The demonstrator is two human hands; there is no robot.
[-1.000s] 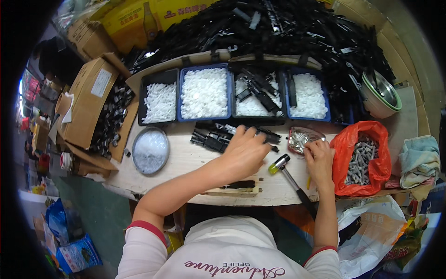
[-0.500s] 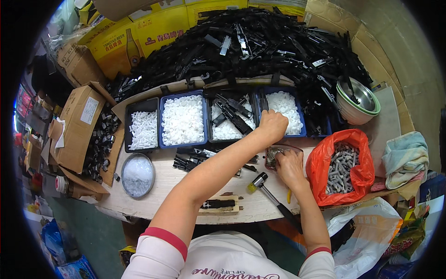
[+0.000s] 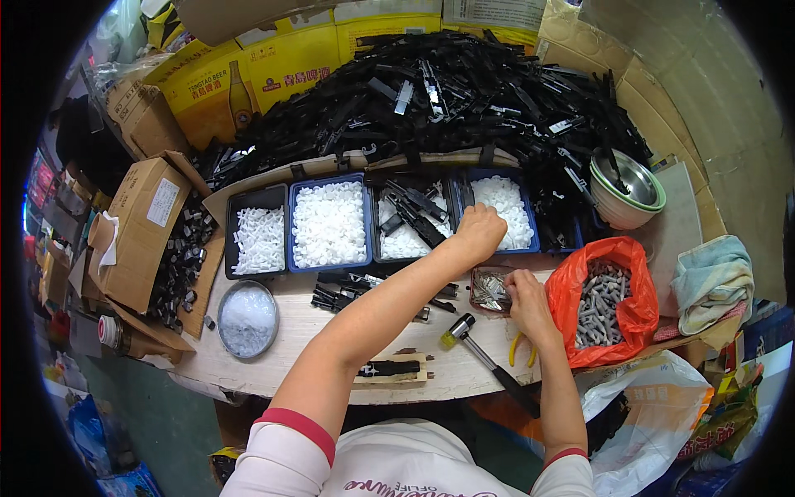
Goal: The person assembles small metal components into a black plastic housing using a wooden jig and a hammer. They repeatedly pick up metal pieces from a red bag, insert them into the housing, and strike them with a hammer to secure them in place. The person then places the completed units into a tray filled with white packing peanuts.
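My left hand (image 3: 481, 231) reaches over the front left corner of the right-hand blue bin (image 3: 535, 222), which holds small white plastic pieces (image 3: 503, 201). Its fingers are bent together, and whatever is between them is hidden. At the right edge of a small tray of thin metal pins (image 3: 490, 290) is my right hand (image 3: 527, 300), fingertips pinched; I cannot make out what they hold. A hammer (image 3: 476, 341) lies below the tray, beside yellow-handled pliers (image 3: 515, 348) partly behind my right wrist. A black part (image 3: 392, 368) rests in a wooden fixture (image 3: 421, 374) near the table's front edge.
More bins of white pieces (image 3: 328, 217) stand to the left, one topped with black assemblies (image 3: 416, 214). Behind rises a large heap of black parts (image 3: 464, 91). A red bag (image 3: 561, 290) of grey pieces, stacked bowls (image 3: 627, 199) and a round dish (image 3: 248, 319) flank the work area.
My right hand has drawn back to the right from the pin tray, uncovering the pins. My left hand stays at the right-hand blue bin. The whole view has shifted slightly.
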